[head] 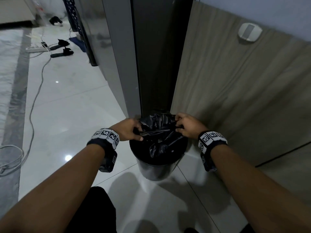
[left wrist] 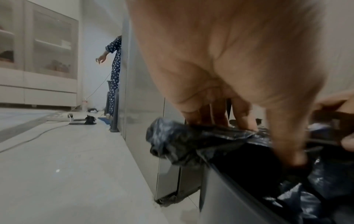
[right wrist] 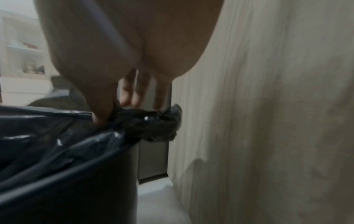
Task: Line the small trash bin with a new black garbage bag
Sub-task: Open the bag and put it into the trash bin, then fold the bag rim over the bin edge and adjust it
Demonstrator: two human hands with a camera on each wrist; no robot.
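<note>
Both hands, left hand and right hand, pinched the crinkly black plastic garbage bag, which hung half inside the small round grey bin on the floor. Best bet was probably spreading the mouth wide and folding it evenly over the rim, no yanking.

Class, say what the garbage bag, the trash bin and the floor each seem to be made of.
Garbage bag: thin glossy black plastic film; it crumples and glints.
Trash bin: smooth grey wall, plastic or metal, unclear.
Floor: polished pale tile; grout lines, mirrored lights.
</note>
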